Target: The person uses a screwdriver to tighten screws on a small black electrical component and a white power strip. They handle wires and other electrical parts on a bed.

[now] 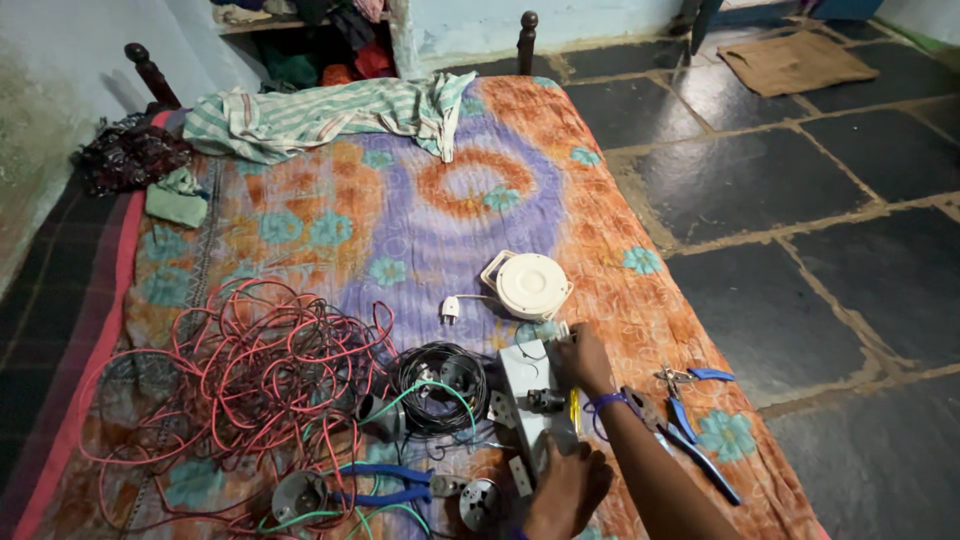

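One bed (330, 215) with patterned cover serves as work surface; one red wire tangle (235, 375) spread left, one black wire coil (437, 373) beside it; one white switch box (527, 385) at the near edge, left hand (568, 488) clamped on its near end, right hand (582, 358) fingers together at its top, steadying; two blue-handled pliers (385, 483) within reach; one white plug (450, 309).

Bedsheet (420, 215): printed cloth, matt. Reel (529, 285): smooth white plastic. Red wire (240, 370): glossy plastic sheath. Pliers (690, 425): dull metal, blue plastic grips. Floor (800, 230): dark stone slabs, slightly glossy.
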